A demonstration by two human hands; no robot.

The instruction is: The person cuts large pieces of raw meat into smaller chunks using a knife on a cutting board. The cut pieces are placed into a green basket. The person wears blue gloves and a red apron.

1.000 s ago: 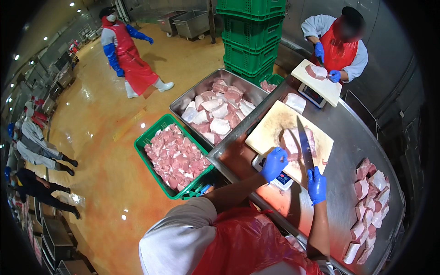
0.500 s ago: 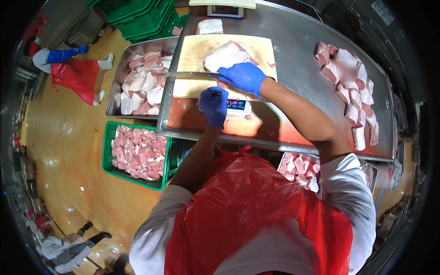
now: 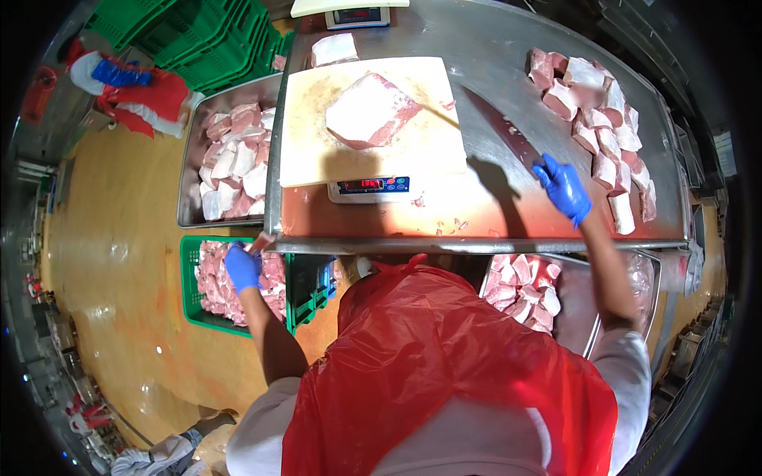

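Observation:
My left hand (image 3: 243, 268), in a blue glove, is over the green crate (image 3: 189, 278) of small meat pieces. A thin meat strip (image 3: 261, 241) is pinched in its fingers, beside the table's corner. My right hand (image 3: 565, 190), also gloved in blue, grips a long knife (image 3: 508, 131) above the steel table, its blade pointing away and to the left. Between my hands, farther off, a large slab of pale raw meat (image 3: 373, 111) lies on a cream cutting board (image 3: 305, 151). The board rests on a digital scale (image 3: 369, 187) whose display is lit.
A steel tub (image 3: 188, 186) of meat chunks stands left of the table (image 3: 492, 55). Cut chunks (image 3: 607, 127) lie at its right; a white-topped block (image 3: 334, 50) sits behind the board. Another meat tray (image 3: 573, 305) is below. Stacked green crates (image 3: 202, 40) and a person (image 3: 143, 87) are far left.
My left hand has moved from the board down-left to the crate, carrying a meat strip. My right hand has swung right with the knife, away from the slab.

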